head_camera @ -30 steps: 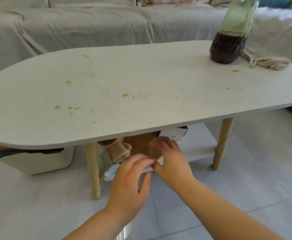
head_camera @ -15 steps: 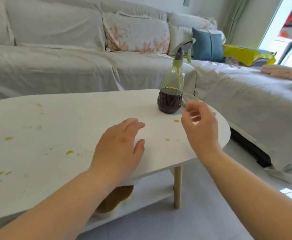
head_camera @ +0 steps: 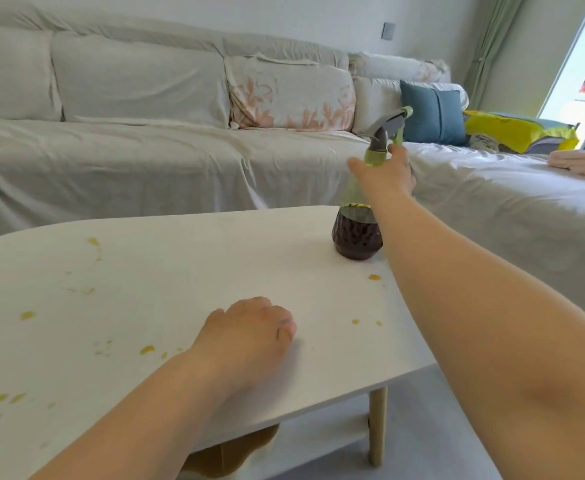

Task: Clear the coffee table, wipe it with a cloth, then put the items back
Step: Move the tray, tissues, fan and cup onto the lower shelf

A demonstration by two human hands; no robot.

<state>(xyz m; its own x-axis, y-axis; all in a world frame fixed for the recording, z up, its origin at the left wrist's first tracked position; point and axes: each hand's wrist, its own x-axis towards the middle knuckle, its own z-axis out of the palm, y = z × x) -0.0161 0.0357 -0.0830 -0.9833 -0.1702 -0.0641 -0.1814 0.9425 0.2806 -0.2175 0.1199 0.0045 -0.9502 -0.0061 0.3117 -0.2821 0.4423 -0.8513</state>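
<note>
The covered sofa [head_camera: 145, 161] runs beyond both hands. Under them lies the coffee table [head_camera: 215, 265], spotted with yellow stains [head_camera: 374, 277] to either side of the left hand. The spray bottle [head_camera: 357, 240] stands at the table's far end, its dark base directly below the right hand [head_camera: 384, 173], whose fingers curl round the neck just under the trigger head. The left hand [head_camera: 249, 330] rests knuckles-up on the top, loosely curled, holding nothing. As I judge it, the grip is high and the liquid low — a hasty lift could swing the base. A finger slipping onto the trigger could mist the sofa — the nozzle points that way.
</note>
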